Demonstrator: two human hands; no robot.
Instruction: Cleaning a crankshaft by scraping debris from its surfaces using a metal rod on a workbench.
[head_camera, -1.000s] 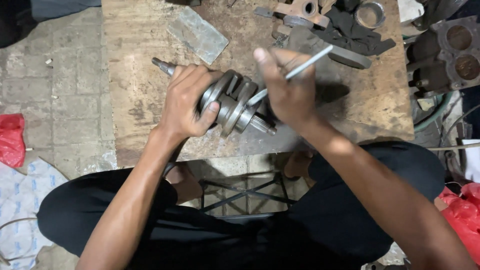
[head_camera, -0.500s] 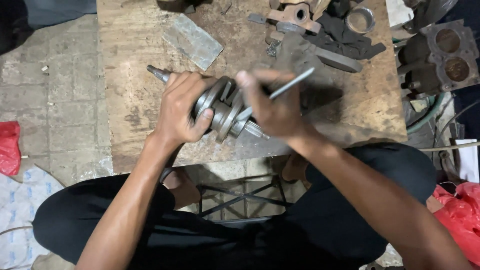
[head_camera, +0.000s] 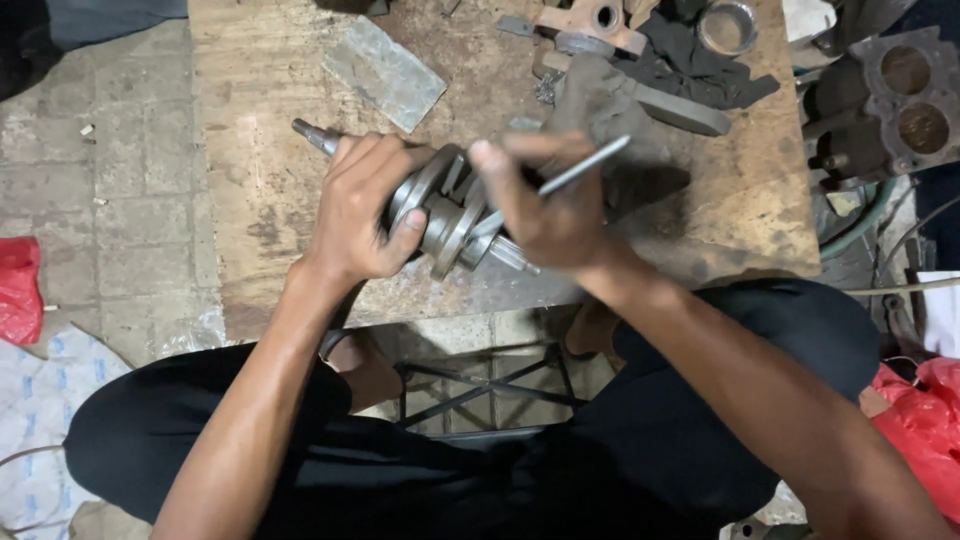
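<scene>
A grey metal crankshaft (head_camera: 445, 215) lies across the near part of a worn wooden board (head_camera: 260, 200), its thin shaft end (head_camera: 312, 135) pointing up and left. My left hand (head_camera: 365, 205) grips the crankshaft's round webs from the left side. My right hand (head_camera: 545, 205) holds a thin metal rod (head_camera: 585, 167), its lower tip set between the webs and its free end slanting up to the right.
A flat grey metal plate (head_camera: 385, 72) lies behind the crankshaft. Several metal parts, a ring (head_camera: 727, 25) and a dark rag (head_camera: 700, 70) crowd the board's far right. An engine block (head_camera: 890, 100) stands off the right edge. Red plastic bags (head_camera: 18, 290) lie on the brick floor.
The view shifted slightly, so board and hands sit a little lower and further left in the picture. Both hands keep their grips; the rod stays between the webs.
</scene>
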